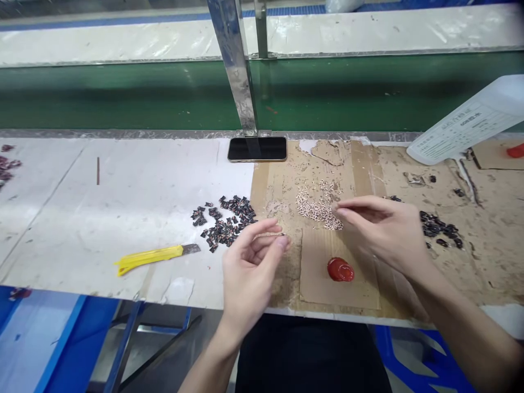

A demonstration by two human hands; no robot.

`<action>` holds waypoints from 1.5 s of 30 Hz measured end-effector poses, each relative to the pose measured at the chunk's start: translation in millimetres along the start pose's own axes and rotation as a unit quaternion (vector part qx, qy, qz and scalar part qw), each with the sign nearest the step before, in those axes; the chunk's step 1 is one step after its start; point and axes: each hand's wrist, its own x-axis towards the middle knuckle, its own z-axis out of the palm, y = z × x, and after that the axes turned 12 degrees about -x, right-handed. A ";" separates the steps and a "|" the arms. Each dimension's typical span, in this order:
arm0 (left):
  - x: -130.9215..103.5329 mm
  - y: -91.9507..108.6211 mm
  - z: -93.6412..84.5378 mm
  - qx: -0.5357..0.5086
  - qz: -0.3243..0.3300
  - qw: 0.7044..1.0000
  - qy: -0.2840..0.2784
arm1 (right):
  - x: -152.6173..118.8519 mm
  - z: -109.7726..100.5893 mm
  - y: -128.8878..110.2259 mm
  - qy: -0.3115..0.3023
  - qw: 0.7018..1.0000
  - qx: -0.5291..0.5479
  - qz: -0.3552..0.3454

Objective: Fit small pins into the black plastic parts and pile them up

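A white worktable (82,218) seen from above, with a green conveyor running along its far side. Toward the left, near the front edge, lies a yellow utility knife (153,256). Right of it sits a pile of small dark parts (225,221). The left hand (249,267) hovers just beside that pile, thumb and fingertips narrowed on something too small to identify. Far behind, a black phone (257,148) lies flat. On worn cardboard (405,180), a heap of tiny pale pieces (317,210) sits; the right hand (385,229) pinches at its right edge. Near the front is a red blob (340,269). Further right lies a second dark pile (440,228).
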 end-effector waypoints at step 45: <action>-40.0 8.0 41.2 -0.078 -0.298 0.906 -0.291 | -85.2 -41.5 -33.6 -0.077 0.991 0.090 -0.054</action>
